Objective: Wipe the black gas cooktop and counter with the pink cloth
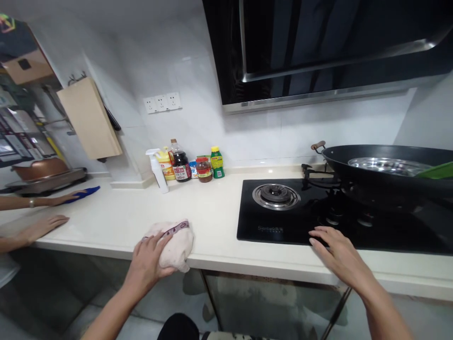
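Note:
My left hand grips a pale pink cloth with a purple patterned band. The bunched cloth lies at the front edge of the white countertop, and part of it hangs over. My fingers are on top of it, with the thumb lower, near the edge. Palm down, my right hand rests at the front edge of the black gas hob, fingers stretched out and holding nothing. Left of the hob's knobs is a bare burner.
A large black wok sits on the right burner, with a shiny metal piece and a green utensil inside. Several bottles and jars and a white spray bottle line the wall. At left, another person's hand touches a blue cloth.

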Available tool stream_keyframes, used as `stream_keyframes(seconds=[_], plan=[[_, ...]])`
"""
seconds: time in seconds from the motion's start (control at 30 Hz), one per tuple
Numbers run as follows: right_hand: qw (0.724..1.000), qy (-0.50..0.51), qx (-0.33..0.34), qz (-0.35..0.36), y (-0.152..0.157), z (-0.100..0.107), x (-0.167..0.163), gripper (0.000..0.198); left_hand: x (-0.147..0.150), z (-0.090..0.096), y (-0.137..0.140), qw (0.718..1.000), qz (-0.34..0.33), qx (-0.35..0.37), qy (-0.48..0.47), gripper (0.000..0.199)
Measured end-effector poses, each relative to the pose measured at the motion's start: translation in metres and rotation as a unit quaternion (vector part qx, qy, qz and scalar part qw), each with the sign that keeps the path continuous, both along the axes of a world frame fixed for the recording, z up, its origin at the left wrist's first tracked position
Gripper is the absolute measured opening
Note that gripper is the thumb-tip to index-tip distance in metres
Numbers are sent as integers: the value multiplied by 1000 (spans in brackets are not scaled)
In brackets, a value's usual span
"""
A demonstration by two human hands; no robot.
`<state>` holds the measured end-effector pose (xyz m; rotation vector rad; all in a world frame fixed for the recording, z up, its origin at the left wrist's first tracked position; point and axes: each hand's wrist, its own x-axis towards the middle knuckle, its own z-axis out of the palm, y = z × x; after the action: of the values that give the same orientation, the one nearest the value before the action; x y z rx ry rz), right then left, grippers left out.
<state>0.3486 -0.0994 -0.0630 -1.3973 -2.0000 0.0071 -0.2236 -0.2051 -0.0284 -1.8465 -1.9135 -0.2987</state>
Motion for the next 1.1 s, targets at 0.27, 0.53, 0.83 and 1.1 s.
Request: stream_keyframes(seconds=[0.27,0.53,0.83,1.1], plan=[[1000,2,4,0,6,-6,1,43,111,-51,-7,990,-21,139,27,90],[1000,-2,6,-3,9,-8,4,40,261,-82,22,946,-211,240,-62,110],[1000,-1,6,18,16,-17,13,41,283,-75,27,922,-298,243,-52,74],[1000,5,-6,15,17,-22,14,44,150,-50,7,946,-284,153,-12,65]])
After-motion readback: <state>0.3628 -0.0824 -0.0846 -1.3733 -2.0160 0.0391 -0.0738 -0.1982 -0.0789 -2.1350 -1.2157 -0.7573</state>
